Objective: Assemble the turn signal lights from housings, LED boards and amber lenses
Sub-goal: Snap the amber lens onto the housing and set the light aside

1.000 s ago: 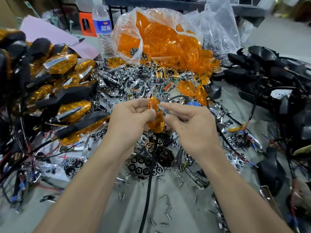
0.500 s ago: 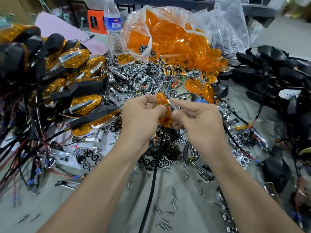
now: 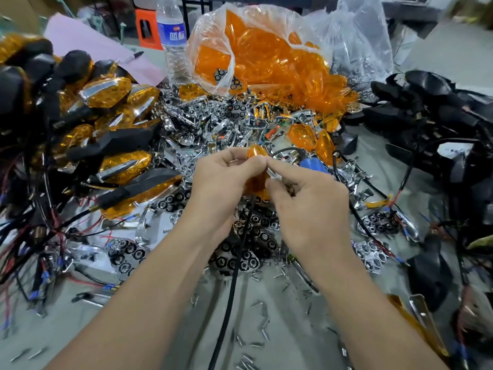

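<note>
Closer together than a second ago, thumbs now meet over the amber lens [image 3: 255, 153]: left hand [image 3: 218, 180] pinches it upright, right hand [image 3: 306, 206] pinches a chrome strip [image 3: 274, 174] against its edge. Held up off the parts pile [image 3: 234, 121], probably so the black cable [image 3: 231, 284] hangs free

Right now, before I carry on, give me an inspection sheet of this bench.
Surface: grey table, crowded with parts.
Job's things: amber light unit held up; bag of amber lenses; chrome parts heap; black housings right; finished lights left.
Clutter: loose screws, water bottle, pink paper.
Grippers: left hand and right hand both pinch the amber light unit.
Cables: black cable hangs below the unit; red and black wires at left.
Surroundings: orange stool behind the table.
</note>
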`<state>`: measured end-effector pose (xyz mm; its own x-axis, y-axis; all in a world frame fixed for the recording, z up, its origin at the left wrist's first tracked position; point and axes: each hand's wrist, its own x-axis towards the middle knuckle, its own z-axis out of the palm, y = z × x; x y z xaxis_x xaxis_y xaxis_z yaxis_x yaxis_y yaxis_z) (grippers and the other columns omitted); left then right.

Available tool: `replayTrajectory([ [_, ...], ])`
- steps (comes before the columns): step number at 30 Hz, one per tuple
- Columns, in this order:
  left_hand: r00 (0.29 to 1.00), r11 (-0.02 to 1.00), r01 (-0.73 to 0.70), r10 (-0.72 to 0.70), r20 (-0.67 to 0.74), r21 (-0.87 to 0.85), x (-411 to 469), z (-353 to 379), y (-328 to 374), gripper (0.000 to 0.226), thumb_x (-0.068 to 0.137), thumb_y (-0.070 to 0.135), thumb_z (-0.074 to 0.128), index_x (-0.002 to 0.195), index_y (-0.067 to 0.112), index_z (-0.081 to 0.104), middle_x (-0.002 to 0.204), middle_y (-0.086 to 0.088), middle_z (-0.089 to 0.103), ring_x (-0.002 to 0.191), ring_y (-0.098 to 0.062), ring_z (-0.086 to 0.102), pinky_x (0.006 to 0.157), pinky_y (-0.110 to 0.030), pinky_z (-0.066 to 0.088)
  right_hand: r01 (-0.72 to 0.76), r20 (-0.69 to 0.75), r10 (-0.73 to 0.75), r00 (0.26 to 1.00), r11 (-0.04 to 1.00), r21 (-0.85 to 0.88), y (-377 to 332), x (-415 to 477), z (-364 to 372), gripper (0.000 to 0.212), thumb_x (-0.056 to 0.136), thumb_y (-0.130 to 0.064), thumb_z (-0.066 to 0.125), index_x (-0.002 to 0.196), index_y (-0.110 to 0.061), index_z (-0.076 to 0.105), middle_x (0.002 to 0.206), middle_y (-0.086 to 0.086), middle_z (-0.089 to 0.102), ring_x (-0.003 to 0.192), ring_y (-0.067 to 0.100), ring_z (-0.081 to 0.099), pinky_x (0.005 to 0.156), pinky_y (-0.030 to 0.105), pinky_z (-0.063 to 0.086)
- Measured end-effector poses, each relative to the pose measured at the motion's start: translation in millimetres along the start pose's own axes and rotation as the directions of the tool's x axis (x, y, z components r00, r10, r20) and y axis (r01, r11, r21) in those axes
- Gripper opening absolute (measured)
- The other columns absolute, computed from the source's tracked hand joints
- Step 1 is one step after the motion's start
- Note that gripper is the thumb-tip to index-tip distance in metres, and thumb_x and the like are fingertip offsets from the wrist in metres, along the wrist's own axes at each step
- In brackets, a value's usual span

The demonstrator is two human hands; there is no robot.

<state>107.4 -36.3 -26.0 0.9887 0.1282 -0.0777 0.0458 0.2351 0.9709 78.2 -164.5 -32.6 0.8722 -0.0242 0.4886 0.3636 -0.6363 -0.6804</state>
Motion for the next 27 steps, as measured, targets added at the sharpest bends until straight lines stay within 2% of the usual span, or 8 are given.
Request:
replayTrajectory([
  [4, 1.000, 0.999, -0.025, 0.025, 0.007, -0.021, -1, -4, 1, 0.014, 0.090, -0.003, 0.072, 0.084, 0.010, 0.073, 0.076, -0.006, 0.074, 0.068, -0.019, 0.068, 0.058, -0.028, 0.058, -0.024, -0.001, 0.024, 1.000, 0.997, 0.068, -1, 2, -1, 0.035, 0.091, -0.025, 0.072, 0.120, -0.045, 0.072, 0.072, -0.028, 0.064, 0.064, -0.003, 0.058, 0.061, 0.012, 0.042],
  [7, 0.999, 0.998, -0.019, 0.017, -0.029, -0.063, -2, -5, 1, 0.016, 0.090, -0.005, 0.071, 0.084, 0.009, 0.073, 0.078, -0.008, 0.076, 0.067, -0.019, 0.070, 0.059, -0.029, 0.059, -0.100, 0.050, 0.096, 0.994, 0.990, 0.099, -1, 4, -4, 0.035, 0.094, -0.023, 0.068, 0.107, -0.055, 0.069, 0.073, -0.021, 0.073, 0.065, 0.011, 0.066, 0.061, 0.032, 0.054],
  [10, 0.998, 0.986, 0.016, -0.026, -0.053, -0.166, 1, -8, 4, 0.014, 0.091, -0.004, 0.070, 0.087, 0.009, 0.071, 0.088, -0.012, 0.076, 0.072, -0.019, 0.072, 0.063, -0.031, 0.062, -0.237, 0.075, 0.226, 0.971, 0.953, 0.190, 4, 7, -5, 0.030, 0.090, -0.013, 0.073, 0.104, -0.038, 0.081, 0.078, -0.022, 0.076, 0.071, 0.012, 0.074, 0.069, 0.036, 0.061],
  [12, 0.999, 0.983, 0.029, -0.035, -0.033, -0.180, 2, -9, 5, 0.012, 0.091, -0.003, 0.069, 0.089, 0.009, 0.071, 0.091, -0.013, 0.077, 0.074, -0.019, 0.073, 0.069, -0.032, 0.064, -0.319, 0.101, 0.303, 0.948, 0.902, 0.292, 6, 9, -5, 0.027, 0.087, -0.010, 0.078, 0.104, -0.031, 0.082, 0.085, -0.017, 0.079, 0.074, 0.006, 0.076, 0.074, 0.031, 0.064],
  [15, 0.999, 0.985, 0.014, -0.020, -0.035, -0.174, 1, -5, 2, 0.015, 0.091, -0.005, 0.069, 0.087, 0.009, 0.070, 0.087, -0.010, 0.077, 0.074, -0.019, 0.072, 0.070, -0.032, 0.063, -0.266, 0.040, 0.264, 0.964, 0.937, 0.224, 6, 9, -4, 0.019, 0.083, -0.013, 0.084, 0.089, -0.031, 0.081, 0.079, -0.025, 0.075, 0.072, -0.006, 0.072, 0.074, 0.015, 0.059],
  [16, 0.999, 0.985, 0.007, -0.015, -0.039, -0.174, 0, -3, 1, 0.015, 0.091, -0.005, 0.069, 0.087, 0.010, 0.069, 0.087, -0.010, 0.077, 0.075, -0.019, 0.072, 0.071, -0.032, 0.062, -0.245, 0.021, 0.246, 0.969, 0.950, 0.194, 6, 8, -4, 0.016, 0.082, -0.015, 0.084, 0.086, -0.030, 0.081, 0.077, -0.026, 0.074, 0.071, -0.007, 0.071, 0.073, 0.015, 0.058],
  [20, 0.999, 0.984, 0.001, -0.010, -0.046, -0.179, 1, 3, -2, 0.015, 0.094, -0.002, 0.067, 0.089, 0.011, 0.069, 0.085, -0.007, 0.076, 0.076, -0.017, 0.071, 0.076, -0.028, 0.061, -0.184, 0.003, 0.184, 0.983, 0.978, 0.097, 4, 5, -2, 0.008, 0.087, -0.021, 0.081, 0.084, -0.027, 0.078, 0.074, -0.018, 0.074, 0.069, 0.006, 0.072, 0.073, 0.037, 0.062],
  [27, 1.000, 0.974, 0.022, -0.024, -0.006, -0.224, 4, 5, -3, 0.013, 0.093, -0.001, 0.067, 0.089, 0.011, 0.066, 0.098, -0.015, 0.076, 0.079, -0.020, 0.072, 0.075, -0.030, 0.062, -0.373, -0.028, 0.392, 0.920, 0.894, 0.249, 5, 7, -4, 0.015, 0.076, -0.029, 0.089, 0.080, -0.038, 0.077, 0.079, -0.023, 0.075, 0.066, 0.003, 0.073, 0.073, 0.036, 0.063],
])
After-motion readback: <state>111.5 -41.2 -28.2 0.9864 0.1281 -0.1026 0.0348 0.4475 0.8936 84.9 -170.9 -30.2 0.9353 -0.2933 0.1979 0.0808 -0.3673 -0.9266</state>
